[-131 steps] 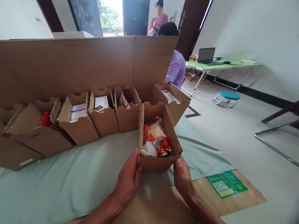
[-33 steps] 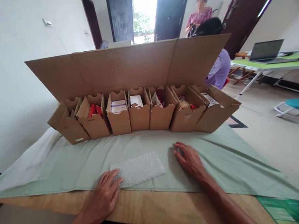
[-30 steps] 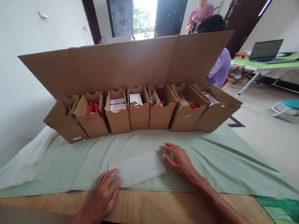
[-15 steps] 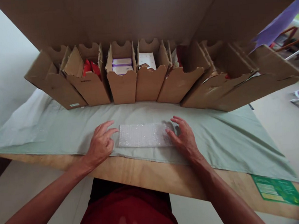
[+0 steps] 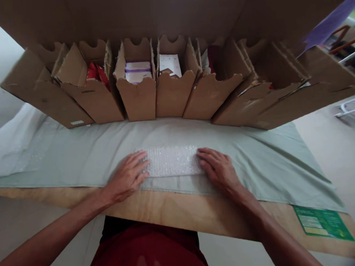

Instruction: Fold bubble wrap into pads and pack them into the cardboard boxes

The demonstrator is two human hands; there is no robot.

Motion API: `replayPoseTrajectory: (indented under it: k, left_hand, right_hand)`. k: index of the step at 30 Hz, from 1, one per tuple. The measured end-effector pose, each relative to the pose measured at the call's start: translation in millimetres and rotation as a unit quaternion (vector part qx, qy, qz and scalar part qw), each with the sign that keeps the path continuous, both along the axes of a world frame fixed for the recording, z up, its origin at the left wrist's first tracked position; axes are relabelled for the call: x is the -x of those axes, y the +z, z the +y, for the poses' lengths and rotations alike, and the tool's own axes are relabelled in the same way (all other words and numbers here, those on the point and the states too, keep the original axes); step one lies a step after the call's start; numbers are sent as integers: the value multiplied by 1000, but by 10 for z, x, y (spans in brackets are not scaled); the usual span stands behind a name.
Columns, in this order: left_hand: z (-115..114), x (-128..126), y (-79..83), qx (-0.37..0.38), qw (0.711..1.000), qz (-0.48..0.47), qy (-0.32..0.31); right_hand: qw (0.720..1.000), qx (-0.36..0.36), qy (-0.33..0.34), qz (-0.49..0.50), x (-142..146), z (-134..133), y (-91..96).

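A flat rectangle of bubble wrap (image 5: 173,161) lies on the pale green cloth (image 5: 111,139) close to the table's front edge. On its left end rest the fingertips of my left hand (image 5: 128,175), palm down and fingers stretched out. The fingers of my right hand (image 5: 219,168) lie flat over the right end. Neither hand grips it; both press from above. Whether anything is inside the wrap, I cannot make out.
Several cardboard bins (image 5: 137,99) stand in a row behind, some with red packets (image 5: 96,72), purple-and-white boxes (image 5: 138,72) or a white box (image 5: 170,64). More bubble wrap (image 5: 16,140) lies left. A green printed sheet (image 5: 323,223) is at the front right.
Both hands have come down onto the ends of the bubble wrap, the left one moving right from beside it. My fingers have straightened. The view has shifted slightly.
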State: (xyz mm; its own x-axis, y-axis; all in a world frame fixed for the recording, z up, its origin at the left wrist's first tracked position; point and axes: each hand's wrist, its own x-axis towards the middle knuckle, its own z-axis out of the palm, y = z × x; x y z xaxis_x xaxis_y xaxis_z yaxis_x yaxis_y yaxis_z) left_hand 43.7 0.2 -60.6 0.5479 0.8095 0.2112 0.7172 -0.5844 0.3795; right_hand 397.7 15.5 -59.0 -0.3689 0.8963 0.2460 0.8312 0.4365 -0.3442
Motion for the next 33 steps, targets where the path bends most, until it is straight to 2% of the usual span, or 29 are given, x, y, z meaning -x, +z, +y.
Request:
replayPoseTrajectory:
  k: [2,5,8,10,13,15,17,19,21,23,24,25,27,29,31,33]
  left_hand:
    - [15,92,17,-23,998,-22,58]
    - [104,29,46,-58,993,-7,106]
    - [202,-95,83,-69,991,39,106]
    - [251,-139,112,-68,990,69,106]
    - [275,-158,178,-77,989,75,99]
    - [216,-159,268,-99,991,33,85]
    - [72,-145,416,-116,991,-30,58]
    - [-137,-94,602,-82,994,-74,-4]
    - [-331,-6,769,22,991,-81,-99]
    - [-423,97,852,128,978,-77,-145]
    - [-414,142,847,152,977,-79,-127]
    - [-370,176,812,151,982,-83,-82]
    - [-204,203,673,100,991,-80,37]
    - [0,170,506,42,992,-48,110]
    - [170,96,376,27,992,10,123]
    - [270,6,313,48,990,63,117]
  right_hand:
    - [1000,-10,-30,2,-110,48,39]
    - [999,1,-35,-32,-26,187,95]
    - [997,16,-25,-69,133,323,97]
    - [998,-3,-17,-64,198,364,91]
    - [997,-67,-29,5,236,296,154]
    - [993,-89,-38,73,210,152,274]
    - [989,-47,-16,136,115,-57,441]
    - [979,62,37,193,-53,-284,608]
    - [955,168,71,234,-242,-460,729]
    - [949,206,31,236,-370,-533,775]
    - [954,202,-8,221,-392,-527,768]
    - [960,189,-47,200,-382,-499,741]
    - [970,162,-97,152,-287,-406,647]
    - [981,134,-101,94,-144,-318,533]
    - [990,115,-82,21,-19,-284,428]
    - [991,107,-63,-39,55,-316,343]
